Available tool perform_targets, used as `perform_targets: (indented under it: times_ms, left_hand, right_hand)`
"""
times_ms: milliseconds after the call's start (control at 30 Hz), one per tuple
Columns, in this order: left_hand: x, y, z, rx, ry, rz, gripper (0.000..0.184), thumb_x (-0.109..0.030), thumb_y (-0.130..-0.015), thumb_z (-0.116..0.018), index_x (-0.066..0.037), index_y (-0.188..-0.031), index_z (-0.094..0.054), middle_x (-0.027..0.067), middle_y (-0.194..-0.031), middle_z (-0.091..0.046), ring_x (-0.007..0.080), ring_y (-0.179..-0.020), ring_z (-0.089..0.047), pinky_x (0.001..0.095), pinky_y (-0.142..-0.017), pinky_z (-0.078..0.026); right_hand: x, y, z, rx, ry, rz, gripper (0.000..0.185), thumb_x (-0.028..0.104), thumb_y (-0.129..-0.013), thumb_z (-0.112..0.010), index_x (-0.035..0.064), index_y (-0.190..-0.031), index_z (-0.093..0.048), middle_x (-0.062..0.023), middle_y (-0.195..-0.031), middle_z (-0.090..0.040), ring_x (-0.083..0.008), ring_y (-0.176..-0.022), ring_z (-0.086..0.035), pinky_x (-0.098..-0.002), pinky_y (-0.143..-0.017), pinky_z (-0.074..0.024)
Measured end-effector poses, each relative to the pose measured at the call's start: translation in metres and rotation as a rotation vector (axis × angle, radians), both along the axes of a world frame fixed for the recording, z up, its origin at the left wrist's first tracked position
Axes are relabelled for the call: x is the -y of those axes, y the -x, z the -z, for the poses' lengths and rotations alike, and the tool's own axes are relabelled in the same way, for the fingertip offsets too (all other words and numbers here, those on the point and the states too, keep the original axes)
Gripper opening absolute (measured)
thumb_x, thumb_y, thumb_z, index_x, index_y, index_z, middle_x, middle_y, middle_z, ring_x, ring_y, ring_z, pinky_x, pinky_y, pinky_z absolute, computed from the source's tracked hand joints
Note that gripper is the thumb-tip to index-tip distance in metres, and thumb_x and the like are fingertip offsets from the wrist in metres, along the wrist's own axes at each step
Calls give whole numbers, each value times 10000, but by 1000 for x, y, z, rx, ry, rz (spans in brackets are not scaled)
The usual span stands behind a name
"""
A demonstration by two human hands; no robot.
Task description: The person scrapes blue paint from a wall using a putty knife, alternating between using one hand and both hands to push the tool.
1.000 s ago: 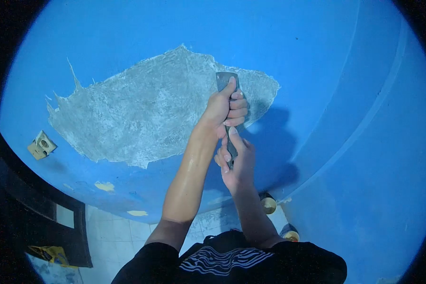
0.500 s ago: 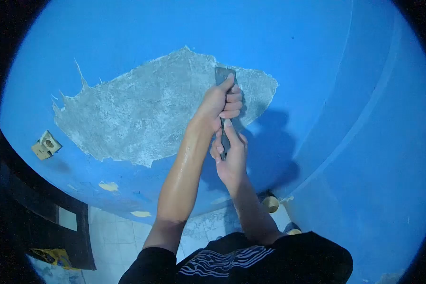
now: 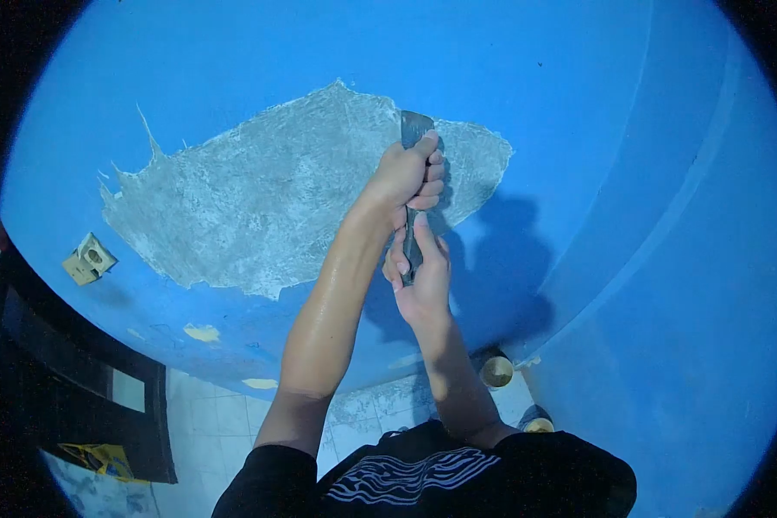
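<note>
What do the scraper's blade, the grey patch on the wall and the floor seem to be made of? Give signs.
Scraper's blade: probably metal, judging by its thin, flat, dark grey face.
Grey patch: likely cement or plaster; it looks matt and mottled, with ragged blue paint edges.
Floor: pale tiles, perhaps ceramic, shown by straight joint lines.

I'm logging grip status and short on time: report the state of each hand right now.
Left hand: closed, holding the scraper near its blade end.
Right hand: closed, holding the lower handle.
</note>
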State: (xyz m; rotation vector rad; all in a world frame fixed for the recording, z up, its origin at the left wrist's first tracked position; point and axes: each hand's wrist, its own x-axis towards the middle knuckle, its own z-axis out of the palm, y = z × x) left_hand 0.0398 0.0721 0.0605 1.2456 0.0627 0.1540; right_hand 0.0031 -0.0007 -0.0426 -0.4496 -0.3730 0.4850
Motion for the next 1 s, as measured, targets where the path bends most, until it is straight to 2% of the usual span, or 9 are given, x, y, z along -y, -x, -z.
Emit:
perform_targets:
  times_ms: [100,167,400,500,667,800,900,967,1000]
  left_hand:
    - [-4,-3,4,-19,59,46,349,-323,-1019,-466,-120,-741,-406,-59,-589,-288,45,-425,-195,219,-330,-162]
    - [-12,-9,17,-15,255,206,343,-306,-1024,-457,-99,-752,-429,-41,-576,-321,54,-416,-227,230,-328,-177]
    - [-6,-18,21,24,337,275,354,-330,-1014,-476,-135,-726,-410,-66,-579,-271,39,-416,-175,215,-307,-138]
    - [-6,-22,22,69,333,299,366,-321,-1026,-446,-136,-715,-392,-68,-565,-269,39,-411,-190,224,-319,-145]
    - [-7,-23,23,45,359,270,349,-322,-1006,-496,-138,-722,-412,-73,-577,-267,33,-417,-165,209,-305,-131]
    - [-12,-21,17,33,289,243,358,-321,-1000,-508,-138,-710,-403,-77,-575,-264,31,-417,-170,204,-307,-134]
    - [-12,-15,8,-39,206,171,342,-282,-1005,-492,-120,-711,-424,-63,-558,-304,39,-406,-223,222,-329,-165]
    - [-8,-9,0,-55,20,46,327,-274,-998,-501,-109,-722,-442,-45,-573,-354,45,-406,-257,228,-338,-185]
    - [-5,-8,-3,-66,26,45,327,-274,-998,-501,-109,-722,-442,-45,-573,-354,45,-406,-257,228,-338,-185]
  right_hand:
    - [4,2,-1,41,99,86,339,326,-1019,-452,43,-854,-539,-7,-571,-450,-97,-415,-390,-250,-372,-289]
    - [9,5,5,71,160,125,344,329,-1018,-455,40,-855,-543,-8,-565,-448,-97,-413,-391,-248,-366,-290]
    - [19,-2,0,127,326,265,344,306,-998,-503,21,-819,-570,-20,-565,-475,-101,-409,-416,-244,-345,-298]
    - [23,-3,-7,6,264,240,309,272,-974,-543,17,-803,-580,-29,-571,-490,-105,-421,-431,-243,-351,-299]
    - [20,-3,-14,-138,184,178,284,237,-944,-584,4,-782,-579,-41,-578,-504,-107,-429,-443,-245,-351,-297]
    - [14,-2,-13,-189,132,113,299,245,-939,-594,-10,-784,-573,-38,-592,-503,-103,-432,-445,-248,-346,-301]
    - [4,1,-13,-214,67,102,309,268,-949,-582,1,-793,-571,-32,-633,-508,-101,-456,-447,-249,-351,-306]
    - [-7,2,-11,-220,17,95,314,280,-953,-578,9,-795,-566,-28,-646,-504,-100,-467,-446,-248,-353,-309]
    - [-11,3,-8,-223,-29,91,319,292,-958,-573,17,-797,-562,-25,-659,-500,-99,-478,-446,-248,-355,-311]
